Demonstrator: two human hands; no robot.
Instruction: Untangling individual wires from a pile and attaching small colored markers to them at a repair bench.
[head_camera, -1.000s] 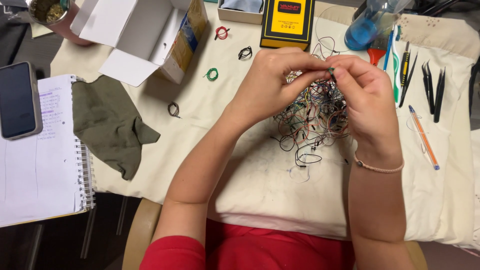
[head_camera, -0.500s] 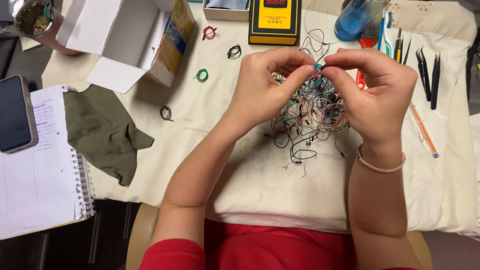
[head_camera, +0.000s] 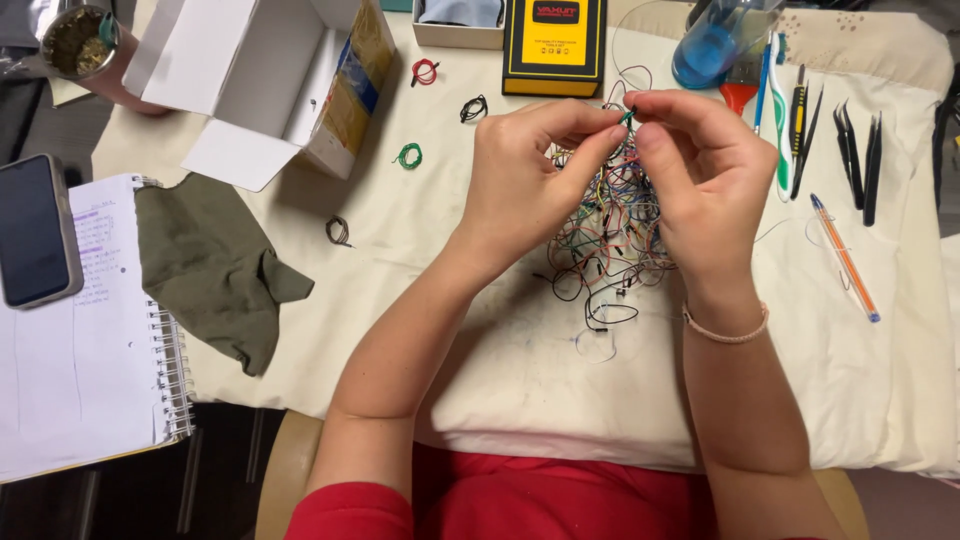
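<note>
A tangled heap of thin coloured jumper wires (head_camera: 605, 235) lies on a cream cloth (head_camera: 520, 370) in front of me. My left hand (head_camera: 530, 175) and my right hand (head_camera: 700, 170) are raised over the heap, fingertips meeting at its top. Both pinch the same thin green wire (head_camera: 628, 116) between thumb and forefinger. A beaded bracelet (head_camera: 725, 330) sits on my right wrist. Small coiled wires lie apart on the cloth: a red one (head_camera: 425, 71), a black one (head_camera: 473, 108), a green one (head_camera: 407, 155) and a dark one (head_camera: 339, 231).
An open white cardboard box (head_camera: 260, 75) stands at the back left, a yellow-and-black case (head_camera: 555, 45) behind the heap. Tweezers (head_camera: 855, 150), a toothbrush (head_camera: 778, 110) and an orange pen (head_camera: 843, 255) lie right. An olive cloth (head_camera: 210, 265), spiral notebook (head_camera: 85, 370) and phone (head_camera: 35, 230) lie left.
Both hands have lifted slightly and drawn together at the top of the wire heap, fingertips now pinching one green wire. The view has shifted a little.
</note>
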